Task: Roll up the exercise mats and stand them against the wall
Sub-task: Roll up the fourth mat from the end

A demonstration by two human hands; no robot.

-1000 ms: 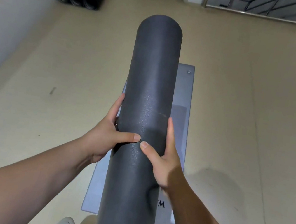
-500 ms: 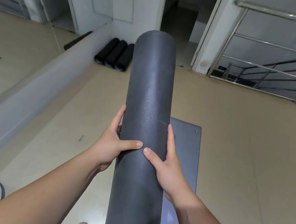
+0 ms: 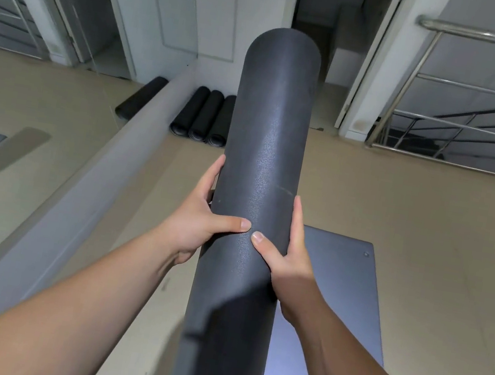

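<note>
A dark grey rolled exercise mat (image 3: 264, 157) stands upright in front of me, filling the middle of the view. My left hand (image 3: 200, 228) grips its left side with the thumb across the front. My right hand (image 3: 287, 255) grips the right side, thumb also on the front, almost touching the other thumb. Three black rolled mats (image 3: 202, 115) lie side by side on the floor at the foot of the far wall. A flat grey mat (image 3: 339, 292) lies unrolled on the floor behind the roll, to the right.
A low grey ledge (image 3: 83, 193) below a wall mirror runs along the left. An open doorway (image 3: 316, 10) is straight ahead. A steel stair railing (image 3: 481, 94) stands at the right. Beige floor (image 3: 432, 200) stretches between me and the far wall.
My view has tilted up from the floor to the far wall, doorway and railing. Both hands keep the same grip on the roll.
</note>
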